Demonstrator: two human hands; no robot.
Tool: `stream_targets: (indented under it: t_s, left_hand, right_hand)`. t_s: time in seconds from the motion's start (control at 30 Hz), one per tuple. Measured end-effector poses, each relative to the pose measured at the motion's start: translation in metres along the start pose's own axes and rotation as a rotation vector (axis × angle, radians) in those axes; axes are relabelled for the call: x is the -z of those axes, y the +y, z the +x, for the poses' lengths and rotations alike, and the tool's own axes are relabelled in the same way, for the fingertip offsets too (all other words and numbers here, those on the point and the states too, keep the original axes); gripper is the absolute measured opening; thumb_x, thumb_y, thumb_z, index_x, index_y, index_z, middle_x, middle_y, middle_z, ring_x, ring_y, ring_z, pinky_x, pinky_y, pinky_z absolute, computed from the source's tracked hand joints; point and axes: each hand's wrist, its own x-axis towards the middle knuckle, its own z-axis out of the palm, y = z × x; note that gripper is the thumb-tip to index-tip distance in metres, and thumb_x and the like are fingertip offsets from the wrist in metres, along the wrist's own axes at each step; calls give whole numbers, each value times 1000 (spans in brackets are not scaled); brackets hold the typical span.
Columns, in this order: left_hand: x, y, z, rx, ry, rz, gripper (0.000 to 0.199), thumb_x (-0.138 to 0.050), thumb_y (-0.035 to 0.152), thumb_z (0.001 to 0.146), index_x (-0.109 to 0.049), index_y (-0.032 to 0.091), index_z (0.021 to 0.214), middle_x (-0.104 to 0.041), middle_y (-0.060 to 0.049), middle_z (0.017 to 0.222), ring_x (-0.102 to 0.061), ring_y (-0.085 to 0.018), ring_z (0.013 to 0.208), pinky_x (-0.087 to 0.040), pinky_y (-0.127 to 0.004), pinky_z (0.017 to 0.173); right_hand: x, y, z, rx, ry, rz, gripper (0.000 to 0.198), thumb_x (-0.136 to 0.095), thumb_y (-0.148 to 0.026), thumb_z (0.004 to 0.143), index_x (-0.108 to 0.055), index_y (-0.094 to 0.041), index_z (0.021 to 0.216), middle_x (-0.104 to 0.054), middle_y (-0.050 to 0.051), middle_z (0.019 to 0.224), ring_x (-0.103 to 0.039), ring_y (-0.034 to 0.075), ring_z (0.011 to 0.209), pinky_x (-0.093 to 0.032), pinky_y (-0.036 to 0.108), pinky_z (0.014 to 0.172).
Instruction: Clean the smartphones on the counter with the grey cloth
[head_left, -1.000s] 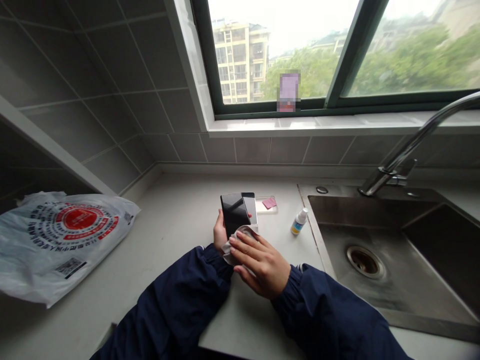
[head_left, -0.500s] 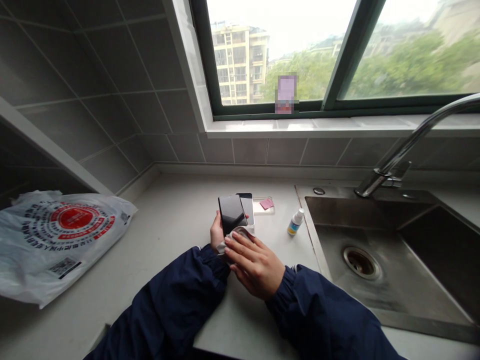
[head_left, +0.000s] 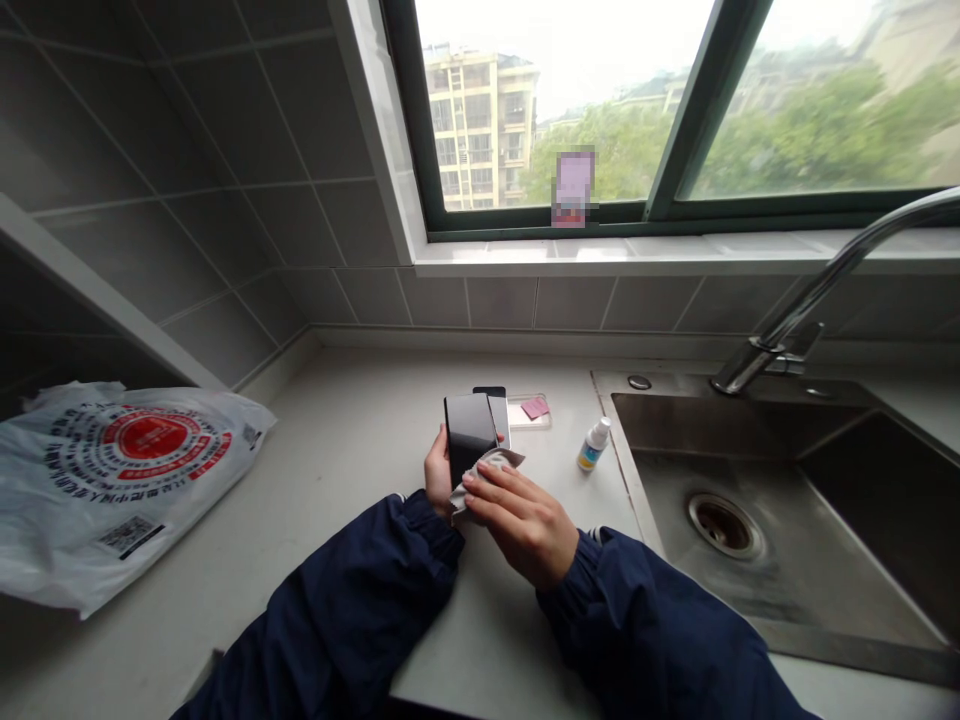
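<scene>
A dark-screened smartphone rests in my left hand, whose fingers wrap round its edges. My right hand presses a pale grey cloth against the lower part of the screen, its fingers lying together over the cloth. Just behind the held phone, a second phone-like device with a black top and a light lower part lies on the counter, partly hidden. To its right is a clear phone case with a small pink piece on it.
A small white spray bottle with a blue and yellow label stands beside the steel sink. The chrome faucet arches over the sink from behind. At the left, a printed plastic bag lies on the white counter.
The phone and my hands have shifted slightly to the right. The phone has turned a little, and my right hand with the cloth sits slightly lower on the screen.
</scene>
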Motion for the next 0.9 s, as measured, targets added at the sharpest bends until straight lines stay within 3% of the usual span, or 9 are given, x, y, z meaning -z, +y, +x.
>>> stream_targets:
  t_s: [0.13,0.27,0.37,0.53,0.9]
  left_hand:
    - [1,-3,-2,76,-68,-55,81,-30,67,95,-72,-2,96,-73,-20,79,-71,-26,70,-56,-36,75]
    - [6,-6,0,115,-39,-104,74,-38,64,94,-71,-1,101,-75,-18,82,-71,-24,72,-56,-33,76]
    - [8,-7,2,91,-36,-88,68,-43,61,94,-71,0,104,-75,-19,85,-72,-25,75,-55,-33,79]
    - [5,-1,1,55,-55,8,79,-29,62,97,-71,-5,100,-74,-23,82,-72,-28,77,-56,-37,81]
    - [3,1,2,-97,-13,51,77,-29,61,97,-73,-2,93,-71,-18,70,-68,-24,63,-56,-34,66]
  right_hand:
    - [3,-3,2,23,-17,1,25,-56,-8,96,-70,-14,116,-69,9,130,-54,24,134,-44,42,117]
    - [4,-5,3,36,-51,-9,26,-53,-12,98,-70,-16,118,-67,8,132,-52,23,136,-43,41,117]
    - [4,-4,2,34,-54,-22,27,-53,-12,99,-70,-19,119,-67,7,133,-52,21,136,-43,40,117]
    - [4,1,2,9,-17,-31,25,-55,-11,98,-70,-17,116,-67,7,132,-53,21,135,-43,39,117]
    - [7,11,1,-18,34,-44,25,-57,-11,97,-71,-19,118,-69,7,129,-57,23,132,-47,43,114]
